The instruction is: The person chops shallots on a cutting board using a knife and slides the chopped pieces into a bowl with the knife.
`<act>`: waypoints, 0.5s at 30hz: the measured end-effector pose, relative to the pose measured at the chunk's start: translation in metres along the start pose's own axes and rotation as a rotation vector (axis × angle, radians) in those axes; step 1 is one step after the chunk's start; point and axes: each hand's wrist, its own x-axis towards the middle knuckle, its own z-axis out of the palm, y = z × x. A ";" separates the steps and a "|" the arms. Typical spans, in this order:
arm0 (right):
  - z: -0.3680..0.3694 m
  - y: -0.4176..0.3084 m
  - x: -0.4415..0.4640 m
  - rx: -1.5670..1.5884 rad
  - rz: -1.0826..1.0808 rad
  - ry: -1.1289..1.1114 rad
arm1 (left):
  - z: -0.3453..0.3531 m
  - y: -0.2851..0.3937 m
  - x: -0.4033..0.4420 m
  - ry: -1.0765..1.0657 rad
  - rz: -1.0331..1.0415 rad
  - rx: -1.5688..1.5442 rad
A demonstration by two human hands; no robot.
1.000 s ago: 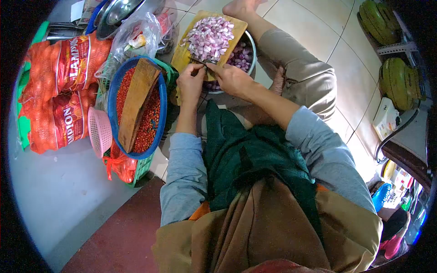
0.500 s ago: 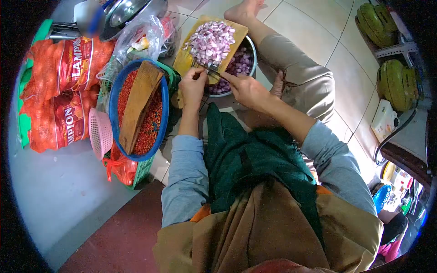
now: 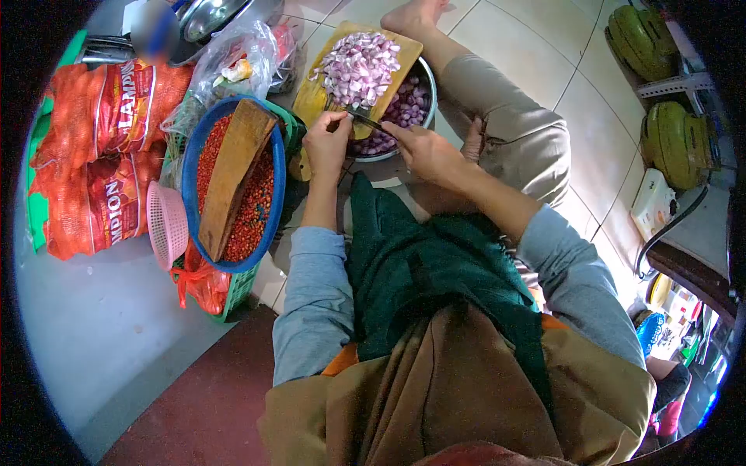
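My right hand (image 3: 431, 158) is closed round the handle of a knife (image 3: 364, 119), whose blade points left toward my other hand. At the near edge of a yellow cutting board (image 3: 315, 95), my left hand (image 3: 327, 146) is closed, thumb and fingers pinched together beside the blade tip. Whatever lies in that pinch is too small to make out. Cut pieces of shallot (image 3: 361, 66) are heaped on the board. Partly beneath the board, a metal bowl (image 3: 432, 87) holds more purple shallots (image 3: 410, 105).
To the left, a blue basin (image 3: 284, 182) of red chillies has a wooden plank (image 3: 237, 175) across it. Nearby are a pink basket (image 3: 166, 225), orange net sacks (image 3: 101, 159) and a clear plastic bag (image 3: 241, 58). Green gas cylinders (image 3: 676, 144) stand at right.
The knife's blade has shifted slightly, and my left hand has moved a little beside it. The whole view has drifted slightly left. Both hands remain closed.
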 end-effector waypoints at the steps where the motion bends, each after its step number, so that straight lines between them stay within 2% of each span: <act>1: -0.004 -0.001 -0.002 0.009 -0.004 0.013 | -0.002 0.003 -0.001 -0.004 -0.004 -0.008; 11: 0.015 -0.013 0.027 0.043 -0.029 0.053 | -0.002 0.001 0.000 -0.030 -0.058 0.006; 15: 0.038 -0.005 0.036 0.040 -0.042 0.099 | -0.001 -0.001 0.001 -0.012 -0.003 0.019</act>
